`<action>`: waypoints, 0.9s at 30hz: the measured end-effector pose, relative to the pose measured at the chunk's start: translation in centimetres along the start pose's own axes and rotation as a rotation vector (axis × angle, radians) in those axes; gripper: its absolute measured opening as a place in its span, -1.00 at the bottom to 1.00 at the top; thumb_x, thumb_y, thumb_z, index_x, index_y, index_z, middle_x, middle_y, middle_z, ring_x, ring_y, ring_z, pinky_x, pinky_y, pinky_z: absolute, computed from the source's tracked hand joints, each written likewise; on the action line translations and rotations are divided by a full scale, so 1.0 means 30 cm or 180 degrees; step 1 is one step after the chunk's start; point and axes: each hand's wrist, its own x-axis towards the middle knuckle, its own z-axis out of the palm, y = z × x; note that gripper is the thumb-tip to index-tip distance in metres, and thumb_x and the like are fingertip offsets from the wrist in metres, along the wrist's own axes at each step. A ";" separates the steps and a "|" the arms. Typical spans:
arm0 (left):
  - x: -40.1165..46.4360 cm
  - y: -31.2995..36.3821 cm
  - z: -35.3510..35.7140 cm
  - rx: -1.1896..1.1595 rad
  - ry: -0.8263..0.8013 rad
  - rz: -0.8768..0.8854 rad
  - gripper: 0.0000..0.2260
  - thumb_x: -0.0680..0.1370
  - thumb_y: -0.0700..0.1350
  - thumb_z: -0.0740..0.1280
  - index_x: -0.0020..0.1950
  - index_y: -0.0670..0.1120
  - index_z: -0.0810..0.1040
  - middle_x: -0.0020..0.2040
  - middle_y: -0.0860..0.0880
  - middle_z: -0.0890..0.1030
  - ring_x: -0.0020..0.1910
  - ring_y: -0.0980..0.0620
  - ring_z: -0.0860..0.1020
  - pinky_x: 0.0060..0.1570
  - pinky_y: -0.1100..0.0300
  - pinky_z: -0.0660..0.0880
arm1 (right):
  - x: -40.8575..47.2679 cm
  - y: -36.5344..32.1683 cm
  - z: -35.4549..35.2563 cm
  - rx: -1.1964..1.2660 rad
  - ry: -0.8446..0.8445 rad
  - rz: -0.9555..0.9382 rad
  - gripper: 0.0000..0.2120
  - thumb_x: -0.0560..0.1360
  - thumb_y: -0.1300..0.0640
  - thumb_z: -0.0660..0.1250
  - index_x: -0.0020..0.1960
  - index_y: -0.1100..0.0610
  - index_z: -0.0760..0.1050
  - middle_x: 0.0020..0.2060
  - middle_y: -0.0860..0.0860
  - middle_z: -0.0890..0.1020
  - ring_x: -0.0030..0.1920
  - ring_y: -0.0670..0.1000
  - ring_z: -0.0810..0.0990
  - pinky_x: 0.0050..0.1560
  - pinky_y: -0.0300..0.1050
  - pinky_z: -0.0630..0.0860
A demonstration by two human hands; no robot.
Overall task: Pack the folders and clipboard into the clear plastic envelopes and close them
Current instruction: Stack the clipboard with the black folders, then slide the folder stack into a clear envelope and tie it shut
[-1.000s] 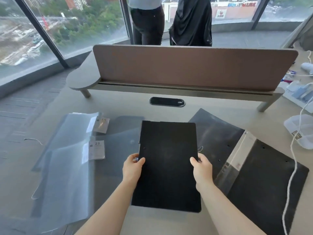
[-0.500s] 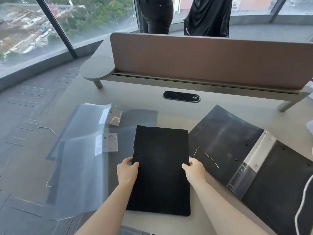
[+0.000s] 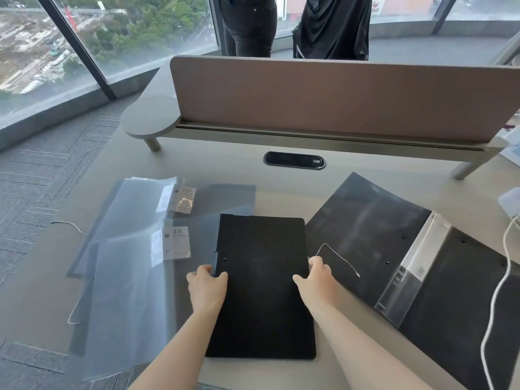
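Flat black rectangular folder (image 3: 264,285) | on desk, clamped between left hand (image 3: 206,288) and right hand (image 3: 316,280), fingers curled over long edges | likely stiff, light, slick | clear plastic envelopes (image 3: 126,266) just left of grip

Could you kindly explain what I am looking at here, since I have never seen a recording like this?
There is no machine: a person wears one camera on the head, looking down at their own two bare hands. The left hand and the right hand grip the side edges of a closed black folder lying on the desk. To its left lie clear plastic envelopes with small paper labels. To its right a second black folder lies open, with a clear spine. A white cord trails along the right edge. Behind stands a brown desk divider; two people stand by the window beyond it.
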 end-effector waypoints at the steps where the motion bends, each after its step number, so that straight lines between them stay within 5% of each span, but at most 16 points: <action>1: -0.009 0.010 -0.002 0.0090 0.0149 0.0121 -0.58 0.54 -0.11 0.36 0.38 -0.13 0.42 0.35 -0.17 0.38 0.25 -0.16 0.46 0.19 -0.04 0.46 | -0.001 0.003 -0.008 0.0095 0.0021 -0.0015 -0.67 0.46 0.00 0.34 0.17 0.02 0.36 0.07 0.00 0.46 -0.04 0.10 0.56 -0.10 0.00 0.51; 6: -0.059 0.126 0.052 0.0350 0.0456 0.1188 -0.67 0.54 -0.12 0.36 0.30 -0.06 0.50 0.30 -0.09 0.47 0.30 -0.11 0.39 0.28 -0.02 0.38 | 0.012 0.031 -0.107 0.0474 0.0401 -0.0136 -0.86 0.55 0.06 0.23 0.10 0.02 0.45 0.00 -0.02 0.50 -0.16 0.00 0.51 -0.12 -0.07 0.42; 21: -0.390 0.465 0.558 0.0707 -0.1364 0.2464 -0.67 0.57 -0.02 0.30 0.34 0.04 0.48 0.31 0.13 0.50 0.16 0.12 0.45 0.19 0.23 0.42 | 0.232 0.394 -0.613 0.0292 0.0871 0.0001 -0.62 0.59 0.15 0.17 0.40 0.05 0.36 0.38 0.00 0.38 0.15 0.10 0.57 0.00 0.03 0.55; 27: -0.464 0.539 0.728 0.1256 -0.1594 0.2534 -0.47 0.56 0.10 0.29 0.52 0.11 0.27 0.57 0.09 0.21 0.55 0.05 0.14 0.41 0.06 0.34 | 0.355 0.485 -0.712 -0.0208 0.0743 -0.0100 -0.55 0.59 0.09 0.19 0.47 0.06 0.25 0.48 -0.03 0.28 0.32 0.12 0.44 0.01 0.06 0.55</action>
